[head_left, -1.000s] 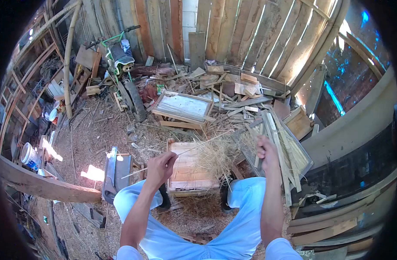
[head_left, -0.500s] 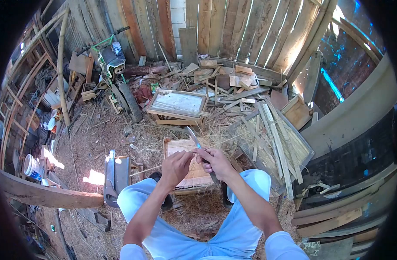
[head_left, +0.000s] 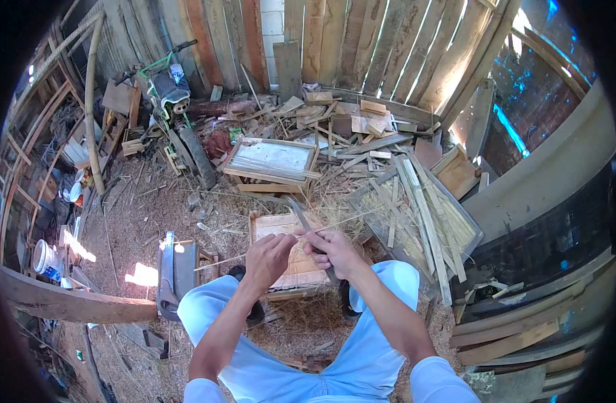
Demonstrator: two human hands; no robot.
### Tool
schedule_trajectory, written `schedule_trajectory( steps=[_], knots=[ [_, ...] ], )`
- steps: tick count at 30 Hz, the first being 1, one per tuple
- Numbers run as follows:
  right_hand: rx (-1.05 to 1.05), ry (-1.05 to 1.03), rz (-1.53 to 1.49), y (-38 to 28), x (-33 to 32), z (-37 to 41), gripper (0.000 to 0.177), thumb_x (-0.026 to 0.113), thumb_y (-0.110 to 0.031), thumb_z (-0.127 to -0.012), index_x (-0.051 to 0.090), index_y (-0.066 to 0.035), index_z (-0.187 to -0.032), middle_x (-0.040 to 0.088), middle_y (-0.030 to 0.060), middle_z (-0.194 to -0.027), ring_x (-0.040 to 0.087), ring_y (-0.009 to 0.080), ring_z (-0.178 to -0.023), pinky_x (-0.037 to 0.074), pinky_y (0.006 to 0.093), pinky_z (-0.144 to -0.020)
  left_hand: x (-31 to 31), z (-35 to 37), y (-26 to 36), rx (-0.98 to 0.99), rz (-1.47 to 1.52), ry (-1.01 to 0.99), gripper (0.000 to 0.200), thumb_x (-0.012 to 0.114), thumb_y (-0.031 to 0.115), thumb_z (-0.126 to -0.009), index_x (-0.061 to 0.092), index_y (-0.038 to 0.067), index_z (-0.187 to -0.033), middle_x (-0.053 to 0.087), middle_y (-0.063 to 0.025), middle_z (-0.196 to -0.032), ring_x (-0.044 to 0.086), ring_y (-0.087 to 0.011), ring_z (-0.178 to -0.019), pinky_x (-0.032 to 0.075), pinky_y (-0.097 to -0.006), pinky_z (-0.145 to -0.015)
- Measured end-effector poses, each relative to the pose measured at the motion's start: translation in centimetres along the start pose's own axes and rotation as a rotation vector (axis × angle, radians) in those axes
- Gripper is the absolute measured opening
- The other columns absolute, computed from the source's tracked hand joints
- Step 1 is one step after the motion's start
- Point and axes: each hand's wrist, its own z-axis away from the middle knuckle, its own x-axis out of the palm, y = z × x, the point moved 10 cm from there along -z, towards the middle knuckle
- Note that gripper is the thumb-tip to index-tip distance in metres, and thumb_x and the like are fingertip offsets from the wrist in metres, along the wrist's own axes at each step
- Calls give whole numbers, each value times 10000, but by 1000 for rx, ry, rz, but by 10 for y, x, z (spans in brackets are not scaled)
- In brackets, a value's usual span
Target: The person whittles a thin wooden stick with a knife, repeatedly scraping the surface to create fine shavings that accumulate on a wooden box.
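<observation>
My right hand [head_left: 333, 252] is closed round the handle of a knife [head_left: 299, 213], whose blade points up and away to the left. A thin strip [head_left: 222, 262] of wood or bamboo runs from lower left to upper right through both hands. My left hand [head_left: 269, 258] pinches this strip just left of the knife, and the two hands nearly touch. Below them, between my knees, lies a shallow wooden box [head_left: 259, 228] with a light plank bottom.
Ahead stands a tray of thin strips [head_left: 271, 158], with a heap of wood scraps [head_left: 361, 124] behind it. A small bike [head_left: 180, 111] is at the upper left. Long slats [head_left: 422, 215] lie on a panel at right. A dark case [head_left: 177, 272] sits beside my left knee.
The view has shifted slightly, so the surroundings sit a little further left. The knife blade has tilted slightly against the strip. Both hands keep their grip.
</observation>
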Motion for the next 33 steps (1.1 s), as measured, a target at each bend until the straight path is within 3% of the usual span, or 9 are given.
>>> schedule_trajectory(
  steps=[14, 17, 20, 23, 29, 33],
  knots=[
    [49, 51, 23, -7, -15, 3, 313, 546, -239, -925, 546, 12, -1112, 503, -24, -730, 350, 9, -486, 272, 149, -391, -2, 1, -1, 30, -37, -24, 116, 621, 66, -747, 587, 128, -839, 553, -10, -678, 546, -180, -603, 445, -309, -519],
    [-22, 222, -15, -25, -66, 4, 309, 526, -215, -933, 528, 17, -1136, 491, -27, -720, 341, 10, -479, 266, 153, -390, -17, 5, -7, 43, -6, 36, 124, 631, 55, -727, 588, 125, -820, 563, -8, -687, 553, -180, -613, 445, -309, -522],
    [-106, 195, -146, -50, -86, 15, 312, 518, -212, -934, 523, 14, -1148, 483, -31, -713, 335, 13, -473, 268, 154, -390, -25, 11, -23, -55, -38, -24, 93, 647, 64, -727, 599, 94, -802, 613, -38, -724, 604, -219, -660, 468, -339, -570],
    [-113, 124, -133, -45, -76, 15, 313, 510, -211, -937, 517, 9, -1160, 482, -30, -713, 330, 15, -469, 268, 155, -390, -19, 12, -18, -31, -17, -13, 93, 642, 53, -728, 598, 88, -801, 604, -34, -713, 599, -220, -653, 467, -337, -569],
    [11, -24, -28, 5, 5, 3, 358, 521, -257, -937, 507, -30, -1213, 505, -31, -737, 344, 4, -478, 272, 147, -396, -6, 4, 2, 45, 7, 23, 128, 609, 40, -744, 584, 115, -845, 544, -19, -679, 542, -189, -614, 440, -311, -540],
    [46, -37, -40, 4, 5, 0, 358, 526, -260, -935, 506, -32, -1211, 496, -36, -723, 345, 2, -481, 272, 143, -396, -6, 2, -1, 35, -33, 11, 108, 643, 43, -727, 600, 110, -800, 568, -17, -678, 559, -186, -606, 449, -305, -538]
  ],
)
